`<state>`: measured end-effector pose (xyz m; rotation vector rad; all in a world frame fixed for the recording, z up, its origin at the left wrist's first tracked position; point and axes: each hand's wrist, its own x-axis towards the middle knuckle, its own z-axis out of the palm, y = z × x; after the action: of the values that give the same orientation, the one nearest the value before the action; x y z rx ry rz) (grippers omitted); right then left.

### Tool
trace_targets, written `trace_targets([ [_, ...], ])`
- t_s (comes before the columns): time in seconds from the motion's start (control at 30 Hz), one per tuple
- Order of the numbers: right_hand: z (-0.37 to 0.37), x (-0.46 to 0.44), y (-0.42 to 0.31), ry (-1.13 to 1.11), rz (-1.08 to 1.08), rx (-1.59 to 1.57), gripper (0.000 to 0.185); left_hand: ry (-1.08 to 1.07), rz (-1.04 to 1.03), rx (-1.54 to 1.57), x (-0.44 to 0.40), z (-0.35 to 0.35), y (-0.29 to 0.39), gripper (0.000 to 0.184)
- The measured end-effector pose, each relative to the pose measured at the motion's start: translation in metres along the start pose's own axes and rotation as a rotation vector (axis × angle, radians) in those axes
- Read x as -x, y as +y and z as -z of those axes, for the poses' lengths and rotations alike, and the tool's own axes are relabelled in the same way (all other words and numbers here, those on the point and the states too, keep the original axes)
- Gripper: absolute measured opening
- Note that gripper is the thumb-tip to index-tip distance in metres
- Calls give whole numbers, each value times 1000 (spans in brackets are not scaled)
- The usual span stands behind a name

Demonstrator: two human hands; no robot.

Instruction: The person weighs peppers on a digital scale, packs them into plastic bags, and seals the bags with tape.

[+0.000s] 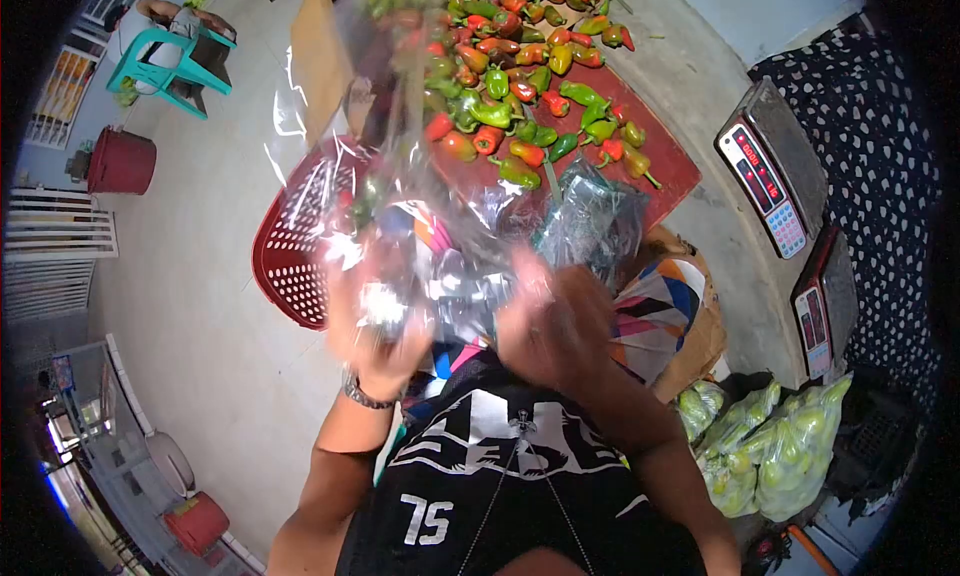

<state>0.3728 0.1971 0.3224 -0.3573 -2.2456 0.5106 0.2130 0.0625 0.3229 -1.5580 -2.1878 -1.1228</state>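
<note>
The left hand [375, 321] and the right hand [560, 321] are both raised in front of the body, a short gap between them, with their fingers curled and pinching the near edge of a large, clear, shiny plastic bag [440, 216]. Blur hides exactly where each fingertip meets the film. The bag stretches between the fingers and rises away beyond them, and colours behind it show through.

Just below the left fingers, a metal-banded wristwatch [368, 394] circles the wrist. Left of those fingers, partly behind the bag, is a red plastic basket [285, 276] with a perforated wall. Farther beyond the left fingers stands a brown cardboard panel [320, 66].

Past the fingers of both hands, a flat, dark red tabletop [675, 171] carries a loose spread of glossy red, green and orange peppers [497, 83], some seen through the bag. Just beyond the right fingers lies a crumpled, translucent plastic bundle [600, 216] at the near edge of the peppers.

To the right of the right fingers, well apart from them, sit a weighing scale with a white keypad panel and lit red digits [775, 171] and a second, red-framed scale [825, 306]. Nearer the body on that side, clear knotted bags of round green produce [800, 446] rest together.
</note>
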Motion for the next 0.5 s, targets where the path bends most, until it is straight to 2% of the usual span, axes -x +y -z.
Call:
trace_targets([
  [0.03, -18, 14, 12, -124, -134, -30, 49, -26, 6, -22, 5, -5, -6, 53],
  [0.07, -35, 29, 24, -243, -266, -41, 51, -106, 145, 3, 8, -25, -16, 53],
  [0.1, -49, 51, 35, -323, -402, -139, 56, -329, 402, 34, 26, -31, -21, 60],
  [0.17, -56, 70, 25, -604, -529, -46, 57, -358, 404, 75, 59, -47, -36, 69],
  [0.3, -66, 73, 9, -478, -494, -130, 61, -228, 391, 122, 55, -36, -34, 73],
  [0.33, -73, 74, 15, -447, -417, -132, 51, -170, 289, 64, 55, -39, -43, 71],
  [0.43, -68, 51, 29, -386, -363, -376, 34, -93, 400, 121, 59, -47, -68, 68],
  [0.47, -56, 37, 32, -373, -408, -413, 19, -85, 503, 139, 58, -47, -67, 65],
  [0.5, -54, 31, 44, -295, -388, -339, 16, -94, 553, 166, 59, -49, -68, 66],
])
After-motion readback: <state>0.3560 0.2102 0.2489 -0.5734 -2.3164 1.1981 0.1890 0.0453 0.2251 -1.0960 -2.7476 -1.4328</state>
